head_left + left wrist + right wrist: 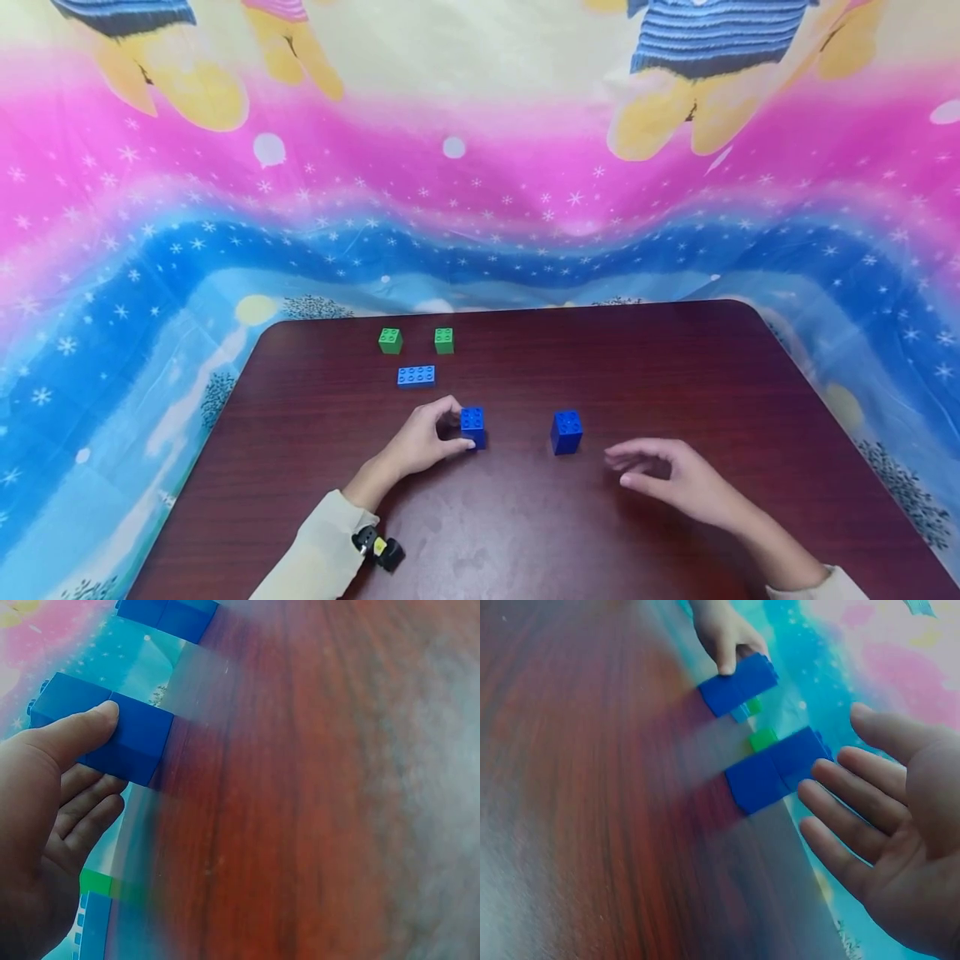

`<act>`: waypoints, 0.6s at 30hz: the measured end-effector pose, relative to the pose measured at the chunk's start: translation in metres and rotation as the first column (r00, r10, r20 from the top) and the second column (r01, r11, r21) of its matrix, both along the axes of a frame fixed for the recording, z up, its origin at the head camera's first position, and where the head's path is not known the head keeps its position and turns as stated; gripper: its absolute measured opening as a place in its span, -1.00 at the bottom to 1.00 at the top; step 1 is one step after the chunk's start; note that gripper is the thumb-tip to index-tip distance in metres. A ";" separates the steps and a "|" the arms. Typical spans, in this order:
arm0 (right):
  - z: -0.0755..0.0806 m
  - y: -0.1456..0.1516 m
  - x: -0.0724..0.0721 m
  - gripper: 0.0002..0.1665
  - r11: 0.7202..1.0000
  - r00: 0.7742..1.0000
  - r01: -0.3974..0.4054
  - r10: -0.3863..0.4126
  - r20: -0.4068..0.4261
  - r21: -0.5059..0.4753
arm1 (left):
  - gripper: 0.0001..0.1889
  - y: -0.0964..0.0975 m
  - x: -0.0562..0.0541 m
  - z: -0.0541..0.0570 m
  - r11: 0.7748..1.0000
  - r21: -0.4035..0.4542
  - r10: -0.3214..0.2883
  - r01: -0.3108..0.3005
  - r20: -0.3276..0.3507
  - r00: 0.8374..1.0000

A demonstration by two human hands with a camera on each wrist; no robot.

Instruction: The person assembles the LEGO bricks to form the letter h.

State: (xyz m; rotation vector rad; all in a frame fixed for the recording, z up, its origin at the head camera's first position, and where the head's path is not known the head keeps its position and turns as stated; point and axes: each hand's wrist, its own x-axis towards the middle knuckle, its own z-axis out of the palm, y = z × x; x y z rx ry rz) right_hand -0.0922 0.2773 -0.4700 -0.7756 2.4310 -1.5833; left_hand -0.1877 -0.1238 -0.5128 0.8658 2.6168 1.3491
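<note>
My left hand (pixel 422 439) pinches a dark blue two-brick stack (pixel 472 423) between thumb and fingers. The stack stands upright on the table, studs on top; in the left wrist view a seam crosses the held stack (pixel 139 727) near the thumb tip. To its right stands a second dark blue stack (pixel 567 433) of the same kind, touched by neither hand. My right hand (pixel 678 479) hovers right of that second stack, fingers loosely bent and holding nothing. The right wrist view shows its palm (pixel 900 862) with the fingers spread, apart from the stack (pixel 776 771).
A lighter blue long brick (pixel 416 377) lies farther back on the dark wooden table (pixel 637 358). Two green bricks (pixel 390 341) stand behind it near the far edge. A patterned cloth (pixel 480 192) hangs around the table. A small black device (pixel 378 547) is strapped to the left wrist.
</note>
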 end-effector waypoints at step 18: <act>-0.031 -0.023 -0.036 -0.25 0.982 0.984 0.170 -0.165 -0.067 0.087 | -0.65 0.001 -0.001 -0.001 1.000 -0.019 -0.013 0.013 0.014 1.000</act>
